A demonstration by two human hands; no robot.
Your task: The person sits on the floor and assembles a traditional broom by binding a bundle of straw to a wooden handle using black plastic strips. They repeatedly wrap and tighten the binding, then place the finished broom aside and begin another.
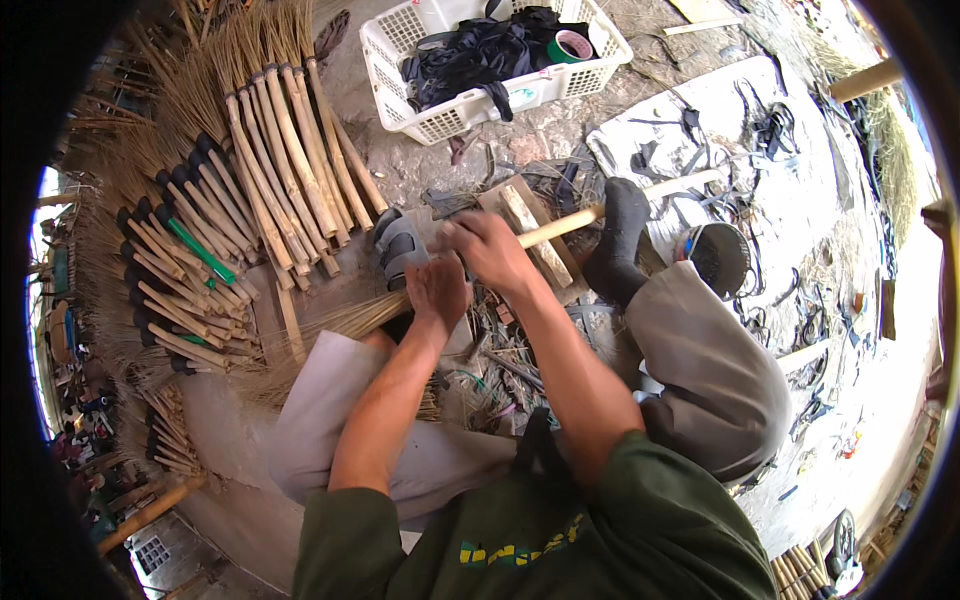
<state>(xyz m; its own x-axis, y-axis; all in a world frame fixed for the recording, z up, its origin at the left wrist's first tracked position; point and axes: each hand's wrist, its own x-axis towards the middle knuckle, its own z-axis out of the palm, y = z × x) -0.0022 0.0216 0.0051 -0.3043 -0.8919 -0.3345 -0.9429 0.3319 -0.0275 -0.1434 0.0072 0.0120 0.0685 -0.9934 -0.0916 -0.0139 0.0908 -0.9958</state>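
Broom handle point(570, 222) clamped in right hand point(488, 250); left hand point(436, 290) fist grips bristle end point(345, 318).

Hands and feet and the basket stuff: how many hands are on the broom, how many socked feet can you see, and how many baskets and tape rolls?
Hands on the broom: 2, the left hand and the right hand on the broom
Socked feet: 2, grey sock and black sock
White baskets: 1
Green tape rolls: 1
Total: 6

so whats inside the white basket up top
The white basket holds a heap of black straps and a green tape roll; anything beneath the heap is covered.
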